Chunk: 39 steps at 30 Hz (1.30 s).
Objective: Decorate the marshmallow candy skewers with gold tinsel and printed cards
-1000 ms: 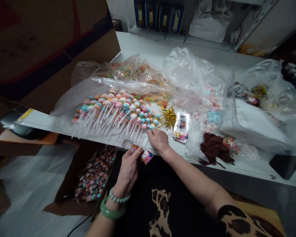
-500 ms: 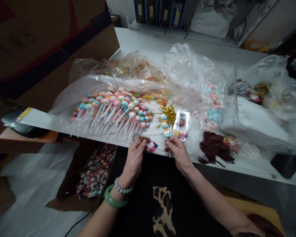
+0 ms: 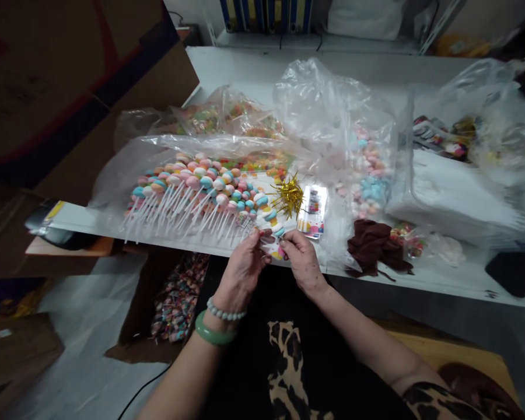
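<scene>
My left hand [image 3: 245, 262] pinches a small clear printed bag [image 3: 246, 223] at the table's front edge. Close on its right, my right hand [image 3: 303, 259] is closed on the lower end of a candy skewer [image 3: 270, 214] with blue, white and yellow pieces, which tilts up to the left over the bag. Behind my hands lie a bunch of gold twist ties [image 3: 290, 196] and a stack of printed bags [image 3: 312, 211]. Many candy lollipops with white sticks [image 3: 192, 186] are heaped to the left.
Plastic bags of candy [image 3: 371, 181] stand behind and to the right. A brown cloth [image 3: 371, 248] lies near the front edge, beside a clear bin [image 3: 450, 201]. A large carton [image 3: 149, 87] is at the left, and a box of wrapped candy [image 3: 175, 309] sits below the table.
My right hand has moved left with the skewer, which now leans over the bag in my left hand. The two hands are nearer each other. The whole view has shifted slightly.
</scene>
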Available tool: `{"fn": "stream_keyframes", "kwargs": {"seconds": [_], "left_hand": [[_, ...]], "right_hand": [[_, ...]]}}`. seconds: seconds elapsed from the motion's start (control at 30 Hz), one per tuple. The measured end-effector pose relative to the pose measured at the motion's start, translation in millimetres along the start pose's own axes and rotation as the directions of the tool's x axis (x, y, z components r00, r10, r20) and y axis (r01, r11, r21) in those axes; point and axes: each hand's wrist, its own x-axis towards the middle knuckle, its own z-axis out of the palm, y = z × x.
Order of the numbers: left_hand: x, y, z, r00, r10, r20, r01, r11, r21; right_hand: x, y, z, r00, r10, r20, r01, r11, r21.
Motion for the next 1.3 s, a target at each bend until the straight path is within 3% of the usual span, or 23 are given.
{"fn": "stream_keyframes", "kwargs": {"seconds": [0.1,0.2,0.33,0.43,0.57,0.67,0.8,1.07,1.2,1.3], "left_hand": [[-4,-7,1.9,1.0,0.008,-0.011,-0.006,0.991,0.136],[-7,-15,7.2,0.991,0.116,-0.06,-0.106,0.982,0.157],[-7,-22,12.6,0.969,0.23,-0.09,-0.227,0.973,0.038],[-5,-24,12.3,0.96,0.27,-0.068,-0.271,0.963,-0.001],[-4,-26,7.9,0.951,0.309,-0.035,-0.308,0.951,0.014],[-3,-23,2.1,0.961,0.274,-0.033,-0.274,0.962,0.007],[2,-10,-7.9,0.958,0.266,-0.108,-0.269,0.963,-0.022],[7,-8,-6.6,0.921,0.353,-0.161,-0.362,0.932,-0.024],[11,-1,-10.3,0.936,0.313,-0.159,-0.324,0.945,-0.051],[15,4,-14.4,0.952,0.275,-0.134,-0.283,0.958,-0.044]], "right_hand": [[-1,1,0,0.998,-0.064,-0.022,0.061,0.992,-0.108],[-2,0,1,0.998,-0.051,-0.023,0.048,0.993,-0.106],[-3,-8,5,0.987,0.157,-0.011,-0.154,0.979,0.133],[-3,-16,8,0.948,0.311,0.064,-0.315,0.901,0.298],[1,-16,10,0.888,0.429,0.166,-0.458,0.802,0.384],[6,-5,9,0.897,0.43,0.101,-0.432,0.808,0.401],[11,8,6,0.922,0.388,0.018,-0.366,0.852,0.375],[13,5,14,0.939,0.328,0.104,-0.344,0.897,0.278],[13,9,15,0.964,0.262,0.052,-0.267,0.945,0.187],[12,12,15,0.942,0.328,0.067,-0.335,0.919,0.206]]}}
